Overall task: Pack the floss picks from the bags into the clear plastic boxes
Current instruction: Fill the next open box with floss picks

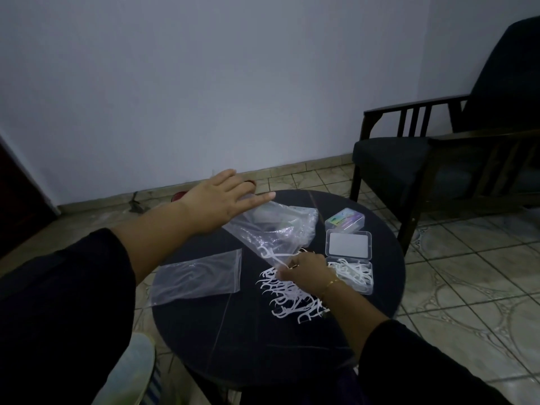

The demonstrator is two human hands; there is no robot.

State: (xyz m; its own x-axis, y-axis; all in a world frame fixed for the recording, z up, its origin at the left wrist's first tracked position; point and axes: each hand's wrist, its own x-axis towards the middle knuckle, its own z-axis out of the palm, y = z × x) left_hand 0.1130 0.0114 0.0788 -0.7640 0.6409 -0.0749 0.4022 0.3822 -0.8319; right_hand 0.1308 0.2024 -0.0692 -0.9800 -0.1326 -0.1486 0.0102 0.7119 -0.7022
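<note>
My right hand (304,268) pinches the bag (274,229), its length running up-left toward my flat, spread left hand (225,197); floss picks (289,296) lie spilled on the bench (233,331).

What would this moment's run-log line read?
left hand open over bag | right hand gripping bag mouth | picks piled on table

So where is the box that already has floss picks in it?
In the head view, the open clear plastic box of white floss picks sits at the round black table's right edge, just right of the right hand.
</note>
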